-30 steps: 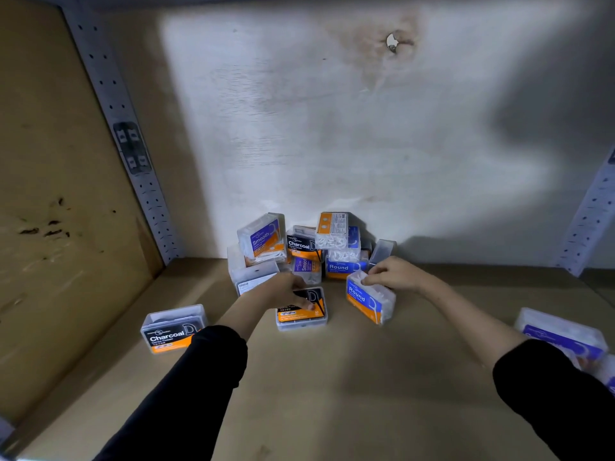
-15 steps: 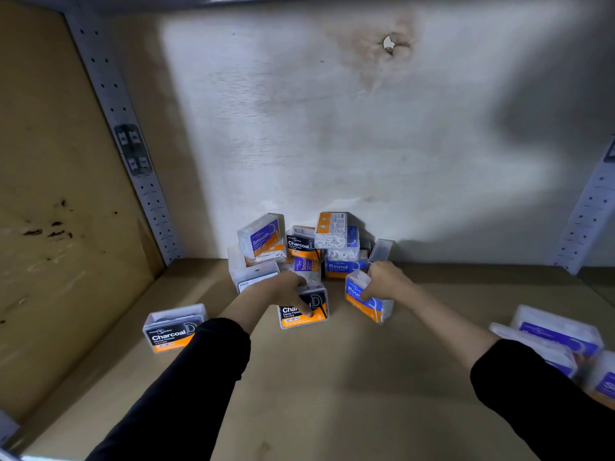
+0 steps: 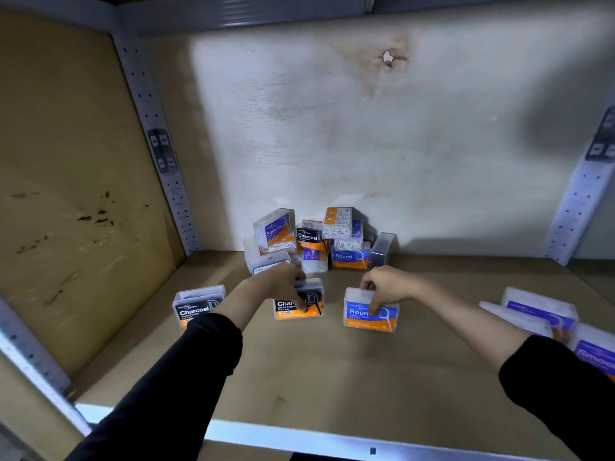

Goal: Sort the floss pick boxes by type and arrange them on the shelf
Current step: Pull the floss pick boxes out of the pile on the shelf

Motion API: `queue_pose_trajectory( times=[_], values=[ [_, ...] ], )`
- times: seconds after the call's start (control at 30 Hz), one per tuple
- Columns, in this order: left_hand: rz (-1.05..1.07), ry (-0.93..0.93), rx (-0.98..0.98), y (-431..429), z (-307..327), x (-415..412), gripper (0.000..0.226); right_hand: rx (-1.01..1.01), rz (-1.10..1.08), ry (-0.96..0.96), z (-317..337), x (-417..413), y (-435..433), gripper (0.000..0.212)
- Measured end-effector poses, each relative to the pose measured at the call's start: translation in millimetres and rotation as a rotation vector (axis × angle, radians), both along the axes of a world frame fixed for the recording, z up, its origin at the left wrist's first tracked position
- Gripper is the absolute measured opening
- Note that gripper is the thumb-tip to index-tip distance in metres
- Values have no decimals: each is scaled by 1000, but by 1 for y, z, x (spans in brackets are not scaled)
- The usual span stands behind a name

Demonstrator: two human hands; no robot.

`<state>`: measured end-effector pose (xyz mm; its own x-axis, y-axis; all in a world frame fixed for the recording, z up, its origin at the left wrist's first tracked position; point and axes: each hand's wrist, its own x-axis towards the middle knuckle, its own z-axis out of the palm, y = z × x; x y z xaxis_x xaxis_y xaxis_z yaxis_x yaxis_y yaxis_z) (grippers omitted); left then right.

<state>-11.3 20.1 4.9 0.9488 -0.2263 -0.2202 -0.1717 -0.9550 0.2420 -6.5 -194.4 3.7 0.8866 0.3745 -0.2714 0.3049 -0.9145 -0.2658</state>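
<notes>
My left hand (image 3: 283, 284) grips a black and orange Charcoal box (image 3: 299, 306) standing upright on the shelf board (image 3: 316, 371). My right hand (image 3: 389, 284) holds a blue and orange Round box (image 3: 371, 316) upright, just right of it. Another Charcoal box (image 3: 196, 306) stands alone at the left. A heap of mixed boxes (image 3: 319, 242) leans on the back wall: a Smooth box (image 3: 276, 227), a Charcoal one (image 3: 309, 236), a Round one (image 3: 349, 257). Purple Smooth boxes (image 3: 545, 311) lie at the right.
The shelf bay has a brown side panel (image 3: 66, 194) on the left, a white back wall (image 3: 366, 144), and perforated metal uprights (image 3: 156, 151) in the corners. A metal lip (image 3: 299, 434) runs along the front edge.
Both hands pulled their boxes toward me, out of the heap. The Charcoal box and the Round box now stand upright with labels facing me. The view has tilted up slightly.
</notes>
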Motion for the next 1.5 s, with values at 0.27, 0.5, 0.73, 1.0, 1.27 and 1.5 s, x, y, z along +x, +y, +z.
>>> queue_pose_trajectory(
  times=[0.27,0.5,0.73,1.0,1.27,1.5],
  values=[
    [50,-30,35,21,14,-37,57,-37,-22,-57,-8,-14,-2,52],
    [153,-75,36,81,30,-67,35,43,-2,-110,0,-18,7,45],
    [347,-94,36,133,26,-93,48,151,56,-172,1,-18,48,34],
    [413,-80,40,147,-5,-94,60,106,170,-117,-8,-19,91,33],
    [412,-69,56,149,-21,-90,57,132,187,-96,-8,-14,97,32],
    [318,-117,64,147,-11,-84,62,126,170,-87,-11,-6,94,32]
  ],
)
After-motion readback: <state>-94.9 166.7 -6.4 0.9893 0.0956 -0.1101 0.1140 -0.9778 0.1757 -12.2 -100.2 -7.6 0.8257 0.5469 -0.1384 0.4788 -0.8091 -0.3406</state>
